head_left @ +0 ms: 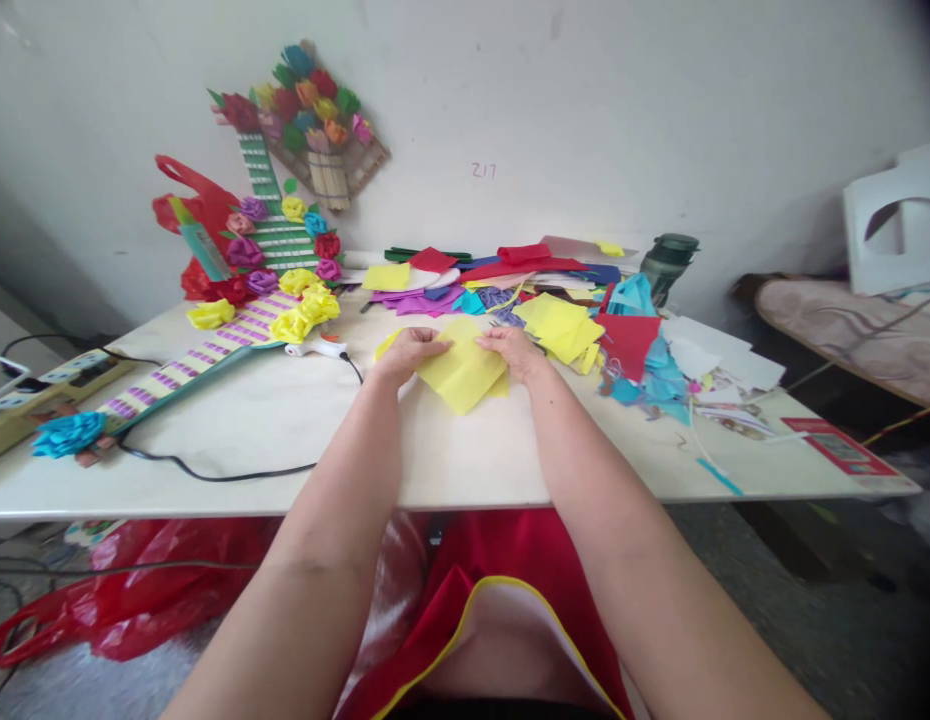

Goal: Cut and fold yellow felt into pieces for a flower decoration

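A thin yellow paper square (462, 372) is stretched between my hands above the white table, one corner pointing toward me. My left hand (411, 355) pinches its left corner between thumb and fingers. At the opposite corner, my right hand (512, 351) grips the sheet the same way. More yellow paper shows just behind the sheet and beside my left hand. Close to the right hand lies a stack of yellow paper squares (562, 326). Left of my hands, a white glue gun (316, 348) rests by the yellow paper flowers (306, 312).
Coloured paper sheets (502, 268) pile along the wall. Blue scraps (664, 380) and a dark green bottle (669, 268) are on the right. A flower-decorated guitar shape (202, 345) spans the left. A black cable (210, 472) crosses the table (465, 470); a power strip (60, 385) sits far left.
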`<action>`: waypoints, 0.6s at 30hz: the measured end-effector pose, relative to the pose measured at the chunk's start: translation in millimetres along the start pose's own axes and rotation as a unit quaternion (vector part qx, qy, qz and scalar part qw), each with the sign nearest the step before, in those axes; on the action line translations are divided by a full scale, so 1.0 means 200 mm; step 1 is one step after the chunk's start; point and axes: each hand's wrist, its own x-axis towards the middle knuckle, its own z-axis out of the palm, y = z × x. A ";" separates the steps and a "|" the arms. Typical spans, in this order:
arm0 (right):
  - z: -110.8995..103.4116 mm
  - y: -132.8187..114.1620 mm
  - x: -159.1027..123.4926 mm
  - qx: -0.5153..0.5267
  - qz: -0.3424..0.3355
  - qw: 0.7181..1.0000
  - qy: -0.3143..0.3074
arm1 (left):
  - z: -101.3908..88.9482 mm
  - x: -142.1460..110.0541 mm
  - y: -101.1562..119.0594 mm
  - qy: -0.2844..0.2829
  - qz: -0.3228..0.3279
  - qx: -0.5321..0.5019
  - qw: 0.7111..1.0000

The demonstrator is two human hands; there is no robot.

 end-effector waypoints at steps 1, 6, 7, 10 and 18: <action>0.00 0.00 0.00 0.002 0.002 1.000 -0.007 | 0.00 0.00 0.00 0.001 0.000 0.001 1.000; 0.01 -0.01 -0.01 0.008 0.005 1.000 -0.012 | 0.00 -0.01 0.01 -0.007 -0.006 -0.001 1.000; 0.01 -0.02 -0.02 0.011 0.005 1.000 -0.011 | 0.00 -0.01 0.01 -0.012 -0.007 -0.004 1.000; 0.01 -0.02 -0.02 0.015 0.001 1.000 0.000 | 0.00 -0.01 0.01 -0.022 -0.009 -0.016 1.000; 0.00 0.00 0.00 0.036 -0.006 0.999 0.002 | -0.01 0.01 -0.01 -0.027 -0.016 -0.046 0.998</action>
